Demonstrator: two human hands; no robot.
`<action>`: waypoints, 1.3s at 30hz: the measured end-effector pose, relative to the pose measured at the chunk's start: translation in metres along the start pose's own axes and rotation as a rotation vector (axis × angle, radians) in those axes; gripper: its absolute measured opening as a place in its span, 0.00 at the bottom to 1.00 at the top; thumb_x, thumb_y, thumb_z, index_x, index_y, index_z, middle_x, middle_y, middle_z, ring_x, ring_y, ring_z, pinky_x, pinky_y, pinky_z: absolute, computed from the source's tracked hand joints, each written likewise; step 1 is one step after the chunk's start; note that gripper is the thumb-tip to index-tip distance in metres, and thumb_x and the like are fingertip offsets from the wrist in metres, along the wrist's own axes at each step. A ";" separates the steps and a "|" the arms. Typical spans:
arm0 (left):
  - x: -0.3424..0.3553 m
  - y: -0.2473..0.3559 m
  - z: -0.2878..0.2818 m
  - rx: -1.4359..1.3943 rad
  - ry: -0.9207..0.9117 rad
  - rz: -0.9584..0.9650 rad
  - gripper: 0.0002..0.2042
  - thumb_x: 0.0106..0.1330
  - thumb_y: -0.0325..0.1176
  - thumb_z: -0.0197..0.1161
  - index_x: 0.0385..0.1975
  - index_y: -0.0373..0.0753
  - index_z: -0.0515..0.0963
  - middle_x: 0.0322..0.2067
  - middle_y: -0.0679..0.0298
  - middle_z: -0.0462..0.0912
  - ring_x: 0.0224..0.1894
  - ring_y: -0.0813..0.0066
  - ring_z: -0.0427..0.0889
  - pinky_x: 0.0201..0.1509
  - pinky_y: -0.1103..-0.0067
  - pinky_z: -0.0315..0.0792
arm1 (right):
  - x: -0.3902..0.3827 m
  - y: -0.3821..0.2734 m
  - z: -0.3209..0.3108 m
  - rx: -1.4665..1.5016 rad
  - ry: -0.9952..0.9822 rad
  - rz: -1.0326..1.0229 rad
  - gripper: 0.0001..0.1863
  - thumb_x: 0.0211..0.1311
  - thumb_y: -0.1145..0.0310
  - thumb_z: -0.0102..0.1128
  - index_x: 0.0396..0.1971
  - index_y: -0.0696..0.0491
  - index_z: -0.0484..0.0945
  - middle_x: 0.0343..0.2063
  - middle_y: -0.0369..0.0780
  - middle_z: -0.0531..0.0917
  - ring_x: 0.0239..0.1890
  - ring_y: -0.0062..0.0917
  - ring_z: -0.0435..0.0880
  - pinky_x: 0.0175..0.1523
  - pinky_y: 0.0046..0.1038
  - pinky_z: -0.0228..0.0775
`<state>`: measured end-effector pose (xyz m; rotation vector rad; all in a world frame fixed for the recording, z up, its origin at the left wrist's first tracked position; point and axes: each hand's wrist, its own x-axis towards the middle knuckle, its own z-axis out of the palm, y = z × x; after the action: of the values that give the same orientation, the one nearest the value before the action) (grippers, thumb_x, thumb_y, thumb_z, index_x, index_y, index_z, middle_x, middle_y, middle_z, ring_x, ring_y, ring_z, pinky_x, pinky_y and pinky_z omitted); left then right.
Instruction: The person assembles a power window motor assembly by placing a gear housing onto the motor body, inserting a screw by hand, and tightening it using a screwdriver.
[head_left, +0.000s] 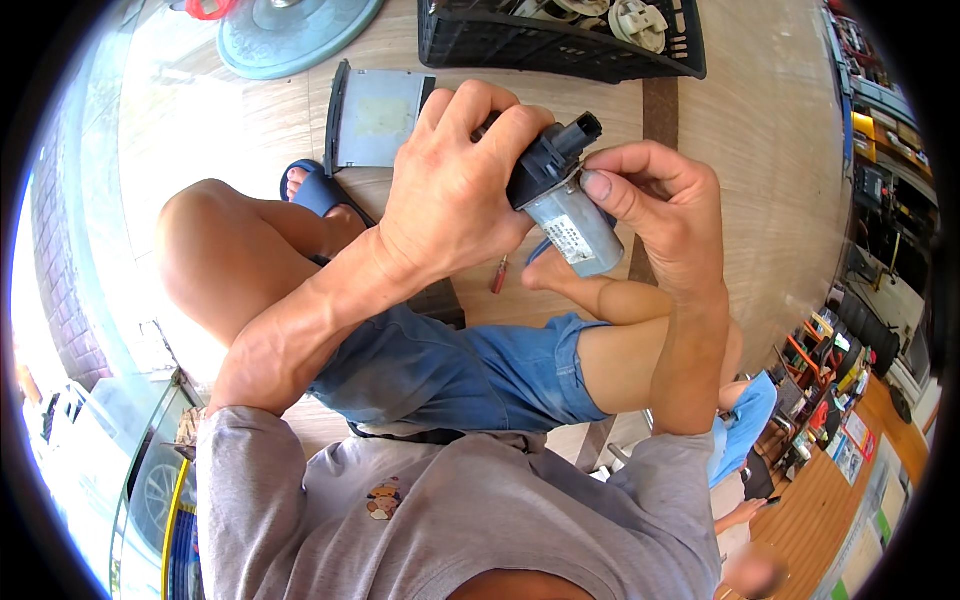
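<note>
A small electric motor [575,232], with a silvery metal can, a white label and a black plastic housing [543,168] with a connector, is held up above my lap. My left hand [455,185] is closed around the black housing from the left, its fingers over the top. On the other side, my right hand [655,195] pinches thumb and forefinger together at the metal flange where the can meets the housing. Whatever lies between those fingertips is too small to make out. The motor sits tilted, can end pointing down and right.
A black plastic crate [560,52] of white parts stands ahead. Left of it are a flat grey metal unit [380,118] and a round blue base [290,38]. A red-handled screwdriver [498,275] lies by my foot. Cluttered shelves and another person [740,515] are at right.
</note>
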<state>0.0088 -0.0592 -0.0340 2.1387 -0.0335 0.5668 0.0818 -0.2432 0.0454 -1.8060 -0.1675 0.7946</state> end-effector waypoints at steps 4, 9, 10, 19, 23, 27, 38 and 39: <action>0.001 -0.001 0.000 0.047 0.022 0.028 0.24 0.40 0.24 0.73 0.43 0.44 0.82 0.41 0.61 0.76 0.41 0.56 0.76 0.43 0.66 0.78 | 0.001 0.005 0.000 0.012 -0.008 0.011 0.13 0.64 0.66 0.72 0.39 0.60 0.85 0.28 0.38 0.87 0.24 0.15 0.82 0.23 0.21 0.73; 0.002 -0.003 -0.002 0.085 0.050 0.043 0.23 0.40 0.24 0.73 0.42 0.45 0.82 0.41 0.61 0.75 0.40 0.56 0.76 0.42 0.66 0.77 | -0.001 0.005 0.013 0.095 0.069 0.052 0.13 0.65 0.64 0.71 0.39 0.60 0.85 0.27 0.38 0.87 0.21 0.17 0.82 0.17 0.23 0.74; 0.002 -0.003 -0.002 0.096 0.057 0.045 0.23 0.40 0.24 0.72 0.42 0.45 0.82 0.42 0.61 0.76 0.40 0.56 0.76 0.42 0.66 0.77 | -0.001 0.005 0.015 0.093 0.080 0.054 0.13 0.65 0.64 0.70 0.39 0.60 0.85 0.27 0.38 0.86 0.20 0.17 0.82 0.16 0.23 0.74; 0.004 -0.005 0.000 0.133 0.095 0.061 0.23 0.40 0.23 0.72 0.41 0.45 0.82 0.42 0.62 0.76 0.40 0.57 0.76 0.41 0.67 0.77 | -0.002 0.004 0.021 -0.056 0.153 -0.129 0.14 0.67 0.63 0.69 0.40 0.59 0.86 0.27 0.37 0.86 0.20 0.16 0.80 0.17 0.22 0.69; 0.005 -0.005 -0.002 0.136 0.092 0.060 0.23 0.39 0.22 0.71 0.41 0.45 0.81 0.42 0.62 0.76 0.40 0.56 0.75 0.41 0.66 0.76 | 0.002 0.013 0.021 -0.017 0.154 -0.149 0.13 0.67 0.63 0.69 0.40 0.59 0.85 0.29 0.36 0.86 0.27 0.15 0.81 0.23 0.21 0.71; 0.005 -0.004 -0.002 0.135 0.095 0.061 0.23 0.39 0.22 0.71 0.42 0.45 0.81 0.42 0.62 0.76 0.39 0.56 0.75 0.41 0.66 0.76 | 0.001 0.013 0.025 0.057 0.176 -0.152 0.14 0.67 0.62 0.69 0.40 0.59 0.85 0.30 0.34 0.86 0.32 0.13 0.81 0.29 0.19 0.72; 0.006 -0.002 -0.005 0.157 0.097 0.071 0.23 0.39 0.23 0.71 0.41 0.45 0.81 0.42 0.62 0.76 0.39 0.57 0.75 0.42 0.67 0.76 | -0.003 0.004 0.029 -0.001 0.179 -0.061 0.16 0.70 0.58 0.66 0.42 0.59 0.85 0.28 0.34 0.85 0.24 0.13 0.78 0.17 0.20 0.67; 0.006 -0.002 -0.006 0.158 0.097 0.070 0.23 0.39 0.23 0.71 0.41 0.45 0.81 0.42 0.62 0.76 0.39 0.57 0.75 0.42 0.67 0.76 | -0.003 0.003 0.029 -0.005 0.174 -0.069 0.17 0.70 0.58 0.66 0.42 0.59 0.85 0.28 0.34 0.85 0.23 0.13 0.77 0.15 0.20 0.66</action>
<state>0.0125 -0.0525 -0.0306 2.2667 -0.0105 0.7351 0.0616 -0.2233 0.0390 -1.8538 -0.1177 0.5860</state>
